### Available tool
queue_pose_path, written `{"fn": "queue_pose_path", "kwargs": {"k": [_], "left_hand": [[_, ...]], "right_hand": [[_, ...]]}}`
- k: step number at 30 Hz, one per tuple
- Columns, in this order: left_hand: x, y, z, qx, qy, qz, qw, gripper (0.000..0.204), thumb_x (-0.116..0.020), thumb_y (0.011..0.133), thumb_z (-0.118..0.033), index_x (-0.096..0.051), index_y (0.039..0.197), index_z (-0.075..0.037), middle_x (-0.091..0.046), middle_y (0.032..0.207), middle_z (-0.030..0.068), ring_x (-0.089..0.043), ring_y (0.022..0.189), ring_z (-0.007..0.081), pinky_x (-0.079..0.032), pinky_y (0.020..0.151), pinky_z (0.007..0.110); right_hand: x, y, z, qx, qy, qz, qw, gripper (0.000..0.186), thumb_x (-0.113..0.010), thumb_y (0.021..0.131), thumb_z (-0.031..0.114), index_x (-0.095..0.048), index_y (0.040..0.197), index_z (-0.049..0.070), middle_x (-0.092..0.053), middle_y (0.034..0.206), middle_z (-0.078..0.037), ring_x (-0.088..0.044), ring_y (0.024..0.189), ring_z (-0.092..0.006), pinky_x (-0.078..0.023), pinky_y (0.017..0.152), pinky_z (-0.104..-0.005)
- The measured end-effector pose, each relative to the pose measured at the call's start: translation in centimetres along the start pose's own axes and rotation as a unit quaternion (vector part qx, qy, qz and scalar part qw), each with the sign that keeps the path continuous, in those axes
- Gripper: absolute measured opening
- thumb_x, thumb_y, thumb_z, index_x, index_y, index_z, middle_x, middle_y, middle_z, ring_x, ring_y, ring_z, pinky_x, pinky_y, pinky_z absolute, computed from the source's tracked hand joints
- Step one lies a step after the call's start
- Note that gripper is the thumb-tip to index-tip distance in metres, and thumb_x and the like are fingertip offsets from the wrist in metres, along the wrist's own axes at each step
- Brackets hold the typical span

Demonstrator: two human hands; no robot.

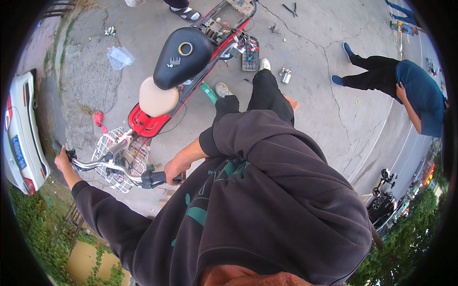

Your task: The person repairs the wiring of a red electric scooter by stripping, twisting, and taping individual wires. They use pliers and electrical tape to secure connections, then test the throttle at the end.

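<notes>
A red electric scooter [143,125] stands to my left, its front toward me and its rear pointing up and away to the right. My left hand [62,161] is closed on the far end of its silver handlebar [112,165], partly hiding the grip. My right hand [176,170] wraps round the end of the black grip [151,178] nearer my body. A white wire basket [101,148] hangs below the bar. Behind it are a beige seat [158,97] and a long black seat [183,58], which carries a yellow tape roll [180,49] and a small grey part [174,61].
Exposed wiring [238,40] shows at the scooter's rear. On the concrete lie pliers [290,9], a black tray-like part [250,61], a silver part [285,75] and a green box [208,92]. A white car [26,128] stands left; a person in blue [417,93] stands right.
</notes>
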State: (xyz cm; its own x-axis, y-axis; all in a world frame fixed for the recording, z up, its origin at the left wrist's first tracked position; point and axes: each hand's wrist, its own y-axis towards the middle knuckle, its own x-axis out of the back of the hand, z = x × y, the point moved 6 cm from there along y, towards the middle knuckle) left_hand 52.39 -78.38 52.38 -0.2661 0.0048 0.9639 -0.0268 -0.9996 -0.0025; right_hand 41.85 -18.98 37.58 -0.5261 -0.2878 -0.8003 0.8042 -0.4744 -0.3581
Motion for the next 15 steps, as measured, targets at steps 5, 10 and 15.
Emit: {"fn": "queue_pose_path", "kwargs": {"k": [5, 10, 15], "left_hand": [[0.3, -0.5, -0.4, 0.009, -0.004, -0.003, 1.0, 0.064, -0.071, 0.083, -0.064, -0.078, 0.116, -0.009, -0.073, 0.121, 0.0181, -0.067, 0.116, 0.0367, -0.049, 0.101, 0.047], [0.7, -0.9, -0.4, 0.002, 0.013, -0.003, 1.0, 0.065, -0.071, 0.084, -0.064, -0.078, 0.114, -0.007, -0.074, 0.12, 0.0183, -0.067, 0.115, 0.0367, -0.049, 0.1, 0.047], [0.7, -1.0, -1.4, 0.008, -0.018, 0.018, 1.0, 0.067, -0.073, 0.084, -0.06, -0.076, 0.116, -0.001, -0.075, 0.117, 0.0176, -0.068, 0.112, 0.034, -0.048, 0.1, 0.044]], "right_hand": [[0.0, -0.2, 0.3, 0.008, -0.008, -0.002, 1.0, 0.038, -0.076, 0.074, 0.006, -0.061, 0.109, 0.0, -0.064, 0.093, -0.012, -0.068, 0.079, -0.0245, -0.055, 0.058, -0.0386], [0.0, -0.3, 0.4, 0.012, -0.018, -0.016, 1.0, 0.039, -0.076, 0.074, 0.005, -0.061, 0.109, 0.0, -0.064, 0.095, -0.012, -0.067, 0.079, -0.0248, -0.055, 0.059, -0.0399], [0.2, -0.6, 0.6, 0.015, -0.013, -0.024, 1.0, 0.037, -0.076, 0.074, 0.005, -0.062, 0.108, 0.0, -0.064, 0.096, -0.012, -0.067, 0.081, -0.0252, -0.056, 0.059, -0.0405]]}}
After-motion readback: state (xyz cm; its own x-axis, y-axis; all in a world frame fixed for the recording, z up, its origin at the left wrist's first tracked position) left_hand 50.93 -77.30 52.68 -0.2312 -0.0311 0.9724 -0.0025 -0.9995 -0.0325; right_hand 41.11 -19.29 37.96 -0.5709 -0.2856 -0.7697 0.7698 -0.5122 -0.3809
